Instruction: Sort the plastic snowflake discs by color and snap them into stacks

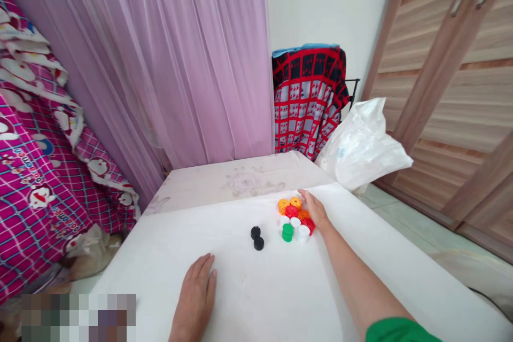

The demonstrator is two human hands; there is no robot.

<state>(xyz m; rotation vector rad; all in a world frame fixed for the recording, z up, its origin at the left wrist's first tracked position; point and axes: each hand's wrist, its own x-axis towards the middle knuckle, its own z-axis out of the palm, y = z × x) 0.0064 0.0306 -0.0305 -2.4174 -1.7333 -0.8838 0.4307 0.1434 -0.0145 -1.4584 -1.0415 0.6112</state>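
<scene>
My left hand (195, 294) lies flat on the white sheet, fingers stretched out, holding nothing. At the right side of a cluster of small round plastic pieces, like caps, my right hand (315, 208) reaches forward with its fingers extended. Nearest to it are red pieces (308, 224) and orange pieces (295, 202); whether it touches them I cannot tell. The near side of the cluster has white pieces (303, 233) and a stacked green piece (287, 232). Apart from these, to the left, several black pieces (258, 243) stand in two small piles between my hands.
The white-covered surface (160, 256) ends at a floral strip (248, 179) before purple curtains (208, 64). A white plastic bag (364, 144) stands by its right corner, near a red checked cloth (304, 96). Wooden wardrobe doors (449, 91) are at right, pink patterned fabric (48, 171) at left.
</scene>
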